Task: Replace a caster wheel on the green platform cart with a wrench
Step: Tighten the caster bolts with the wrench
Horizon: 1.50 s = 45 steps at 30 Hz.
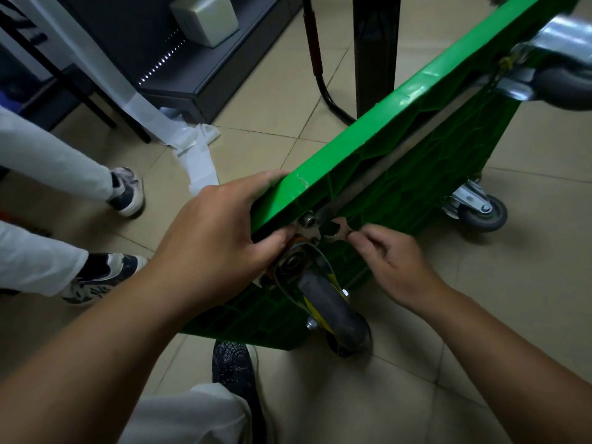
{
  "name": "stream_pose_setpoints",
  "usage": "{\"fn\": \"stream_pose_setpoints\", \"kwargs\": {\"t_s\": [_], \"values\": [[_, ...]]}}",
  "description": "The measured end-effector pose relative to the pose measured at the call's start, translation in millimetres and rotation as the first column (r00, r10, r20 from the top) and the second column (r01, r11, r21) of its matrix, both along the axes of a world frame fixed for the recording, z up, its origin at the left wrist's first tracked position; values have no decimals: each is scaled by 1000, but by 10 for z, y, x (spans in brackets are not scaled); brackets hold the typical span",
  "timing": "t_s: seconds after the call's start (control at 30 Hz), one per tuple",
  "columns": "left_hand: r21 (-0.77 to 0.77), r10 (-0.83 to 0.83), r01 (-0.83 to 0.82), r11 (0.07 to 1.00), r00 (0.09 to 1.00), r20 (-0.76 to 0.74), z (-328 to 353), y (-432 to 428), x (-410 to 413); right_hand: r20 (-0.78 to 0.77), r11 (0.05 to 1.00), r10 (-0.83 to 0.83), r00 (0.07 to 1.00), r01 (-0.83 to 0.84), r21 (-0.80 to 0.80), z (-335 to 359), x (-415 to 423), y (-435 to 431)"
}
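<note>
crowding green cart (368, 139), bystander's shoes (126, 192), white sheet (200, 165)

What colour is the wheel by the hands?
The wheel is dark grey, yellow inside; head view.

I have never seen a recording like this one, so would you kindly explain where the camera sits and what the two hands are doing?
There is no machine here: a person works with bare hands, and the single picture comes from a camera worn on their head, looking down. The green platform cart stands tipped up on the tiled floor, ribbed underside toward the camera. The left hand grips its near corner, thumb underneath. The right hand reaches to the mounting of the nearest caster wheel, fingers curled; whether they pinch anything is hidden. A second caster and a third caster show farther along. No wrench is visible. The wearer's dark shoe is below, and another person's legs stand at the left.
</note>
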<state>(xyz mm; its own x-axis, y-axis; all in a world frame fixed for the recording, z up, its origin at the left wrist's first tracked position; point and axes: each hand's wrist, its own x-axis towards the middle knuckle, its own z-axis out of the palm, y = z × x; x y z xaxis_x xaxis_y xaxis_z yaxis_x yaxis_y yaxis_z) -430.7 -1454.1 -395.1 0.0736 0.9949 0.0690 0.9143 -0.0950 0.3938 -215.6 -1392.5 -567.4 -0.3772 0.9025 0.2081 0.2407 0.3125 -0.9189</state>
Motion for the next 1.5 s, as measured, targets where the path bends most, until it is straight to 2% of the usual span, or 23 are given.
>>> {"fn": "stream_pose_setpoints", "kwargs": {"t_s": [0.07,0.13,0.23,0.37,0.5,0.63,0.83,1.0,1.13,1.2,1.27,1.4,1.5], "values": [[-1,-2,2,1000,1000,-3,-2,1,1,121,971,-23,992,-7,239,213,152,147],[4,-4,4,1000,1000,-12,-4,4,1,294,870,-68,953,-88,485,546,265,340],[7,-4,4,1000,1000,0,-4,1,0,506,696,-188,842,-250,673,1083,336,543],[26,-6,6,1000,1000,2,-7,-14,12,641,576,-275,717,-411,707,1462,303,578],[22,-2,2,1000,1000,3,-11,-17,14,729,593,-265,632,-489,640,1525,291,526],[26,-4,4,1000,1000,11,-18,-17,15,713,575,-267,648,-487,657,1503,298,487],[40,-5,5,999,1000,-15,-25,-6,17,723,544,-332,605,-504,671,1505,115,379],[50,1,0,999,1000,-19,-23,-10,24,684,620,-340,646,-393,679,1264,164,335],[55,-11,12,998,1000,-13,-13,-13,27,600,778,-214,771,-237,582,840,100,219],[55,-18,19,998,1000,-14,-12,-14,28,520,907,-89,850,-147,396,668,44,135],[57,-18,19,998,1000,-17,-13,-12,27,390,978,24,921,-102,182,511,-39,32],[59,-11,12,998,1000,-25,-19,-8,26,62,972,191,980,-180,-148,260,-305,-183],[48,-8,8,999,1000,-12,-16,-6,24,-7,975,154,988,-154,-162,198,-335,-227]]}}
